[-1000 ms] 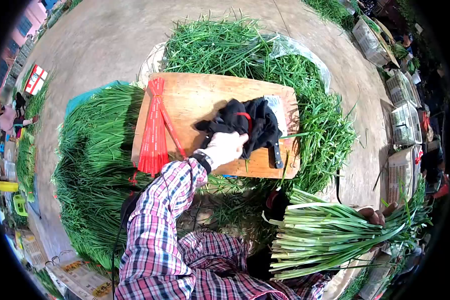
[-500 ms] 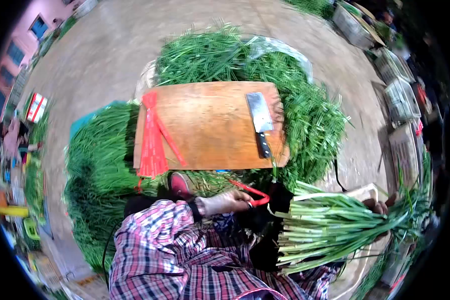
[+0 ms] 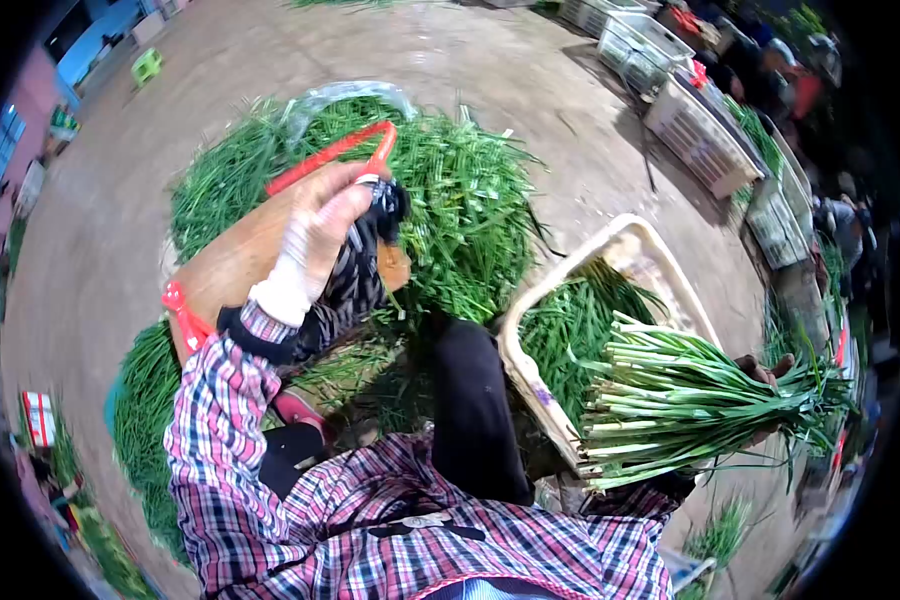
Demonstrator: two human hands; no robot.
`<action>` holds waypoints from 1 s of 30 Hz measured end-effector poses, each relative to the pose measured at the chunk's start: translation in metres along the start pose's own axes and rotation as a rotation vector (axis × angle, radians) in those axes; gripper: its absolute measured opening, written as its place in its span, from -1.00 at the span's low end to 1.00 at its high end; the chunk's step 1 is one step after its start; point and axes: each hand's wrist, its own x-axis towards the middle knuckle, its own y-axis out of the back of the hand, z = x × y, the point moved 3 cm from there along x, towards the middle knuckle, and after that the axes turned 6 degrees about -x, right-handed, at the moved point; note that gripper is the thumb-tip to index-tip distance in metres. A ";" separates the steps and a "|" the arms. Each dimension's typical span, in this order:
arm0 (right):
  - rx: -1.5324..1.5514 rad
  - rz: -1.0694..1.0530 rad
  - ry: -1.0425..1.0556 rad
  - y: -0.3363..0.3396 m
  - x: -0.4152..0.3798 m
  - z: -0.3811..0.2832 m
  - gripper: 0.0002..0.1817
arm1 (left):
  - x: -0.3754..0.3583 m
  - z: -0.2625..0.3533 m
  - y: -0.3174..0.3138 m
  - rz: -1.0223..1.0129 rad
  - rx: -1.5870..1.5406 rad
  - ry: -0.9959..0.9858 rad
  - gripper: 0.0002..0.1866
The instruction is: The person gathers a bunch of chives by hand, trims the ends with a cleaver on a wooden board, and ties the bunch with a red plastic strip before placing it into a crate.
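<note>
My left hand [image 3: 325, 215], a pale wrap around its wrist, is raised over the wooden board [image 3: 225, 245]. Pinched in its fingers is a red strip [image 3: 335, 150], bent into an angle. Dark patterned fabric [image 3: 350, 265] shows beside that hand. Out to the right, my right hand [image 3: 765, 370] is wrapped round the leafy end of a bunch of garlic chives [image 3: 670, 395], its pale cut stems pointing left. Below the bunch stands a cream plastic basket [image 3: 510, 345] with greens inside. More red strips [image 3: 185, 315] lie at the board's left edge. The cleaver is hidden from view.
Loose green stalks [image 3: 470, 190] are heaped behind and right of the board, with another pile [image 3: 145, 410] at its left. White crates [image 3: 700, 140] line the right side. A green stool [image 3: 146, 66] stands far left. My dark-clad knee [image 3: 475, 410] is beside the basket.
My left hand has risen up and left over the board with the red strip. The view has turned right, bringing the basket in. My right hand still holds the garlic chives.
</note>
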 end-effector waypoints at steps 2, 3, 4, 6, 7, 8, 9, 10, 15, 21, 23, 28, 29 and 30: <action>-0.015 0.008 0.103 0.005 -0.009 -0.031 -0.22 | 0.022 -0.016 -0.034 -0.010 0.077 -0.055 -0.74; -0.062 0.019 0.173 0.004 -0.014 -0.044 -0.25 | 0.028 -0.026 -0.052 -0.039 0.120 -0.070 -0.76; -0.086 0.004 0.112 0.016 -0.019 -0.065 -0.23 | 0.033 -0.035 -0.076 -0.047 0.284 -0.150 -0.77; -0.130 -0.088 0.110 0.024 -0.025 -0.083 -0.22 | 0.039 -0.073 -0.116 -0.107 0.465 -0.144 -0.70; -0.144 -0.163 0.170 0.020 -0.026 -0.078 -0.23 | 0.040 -0.108 -0.133 -0.146 0.641 -0.232 -0.65; -0.222 -0.061 0.141 0.017 -0.031 -0.086 -0.20 | 0.030 -0.122 -0.158 -0.222 0.752 -0.053 -0.59; -0.219 -0.037 0.145 0.018 -0.035 -0.089 -0.20 | 0.020 -0.151 -0.179 -0.344 0.756 -0.069 -0.48; -0.198 -0.039 0.158 0.020 -0.035 -0.091 -0.20 | 0.010 -0.163 -0.195 -0.520 0.896 0.112 -0.32; -0.124 -0.021 0.197 0.028 -0.036 -0.083 -0.19 | -0.004 -0.216 -0.232 -0.605 0.980 0.322 -0.11; -0.135 0.067 0.221 0.022 -0.034 -0.066 -0.16 | 0.019 -0.184 -0.199 -0.483 0.764 0.265 -0.45; -0.032 0.077 0.152 0.020 -0.033 -0.066 -0.17 | 0.027 -0.177 -0.173 -0.431 0.561 0.218 -0.58; -0.008 0.048 0.007 0.005 -0.015 -0.042 -0.19 | 0.018 -0.081 -0.071 -0.285 0.188 0.296 -0.69; 0.010 0.028 -0.036 -0.008 -0.012 -0.025 -0.21 | 0.011 -0.062 -0.038 -0.301 0.400 0.210 -0.69; 0.037 0.010 -0.087 -0.023 -0.013 -0.010 -0.22 | -0.001 -0.044 -0.005 -0.316 0.619 0.124 -0.70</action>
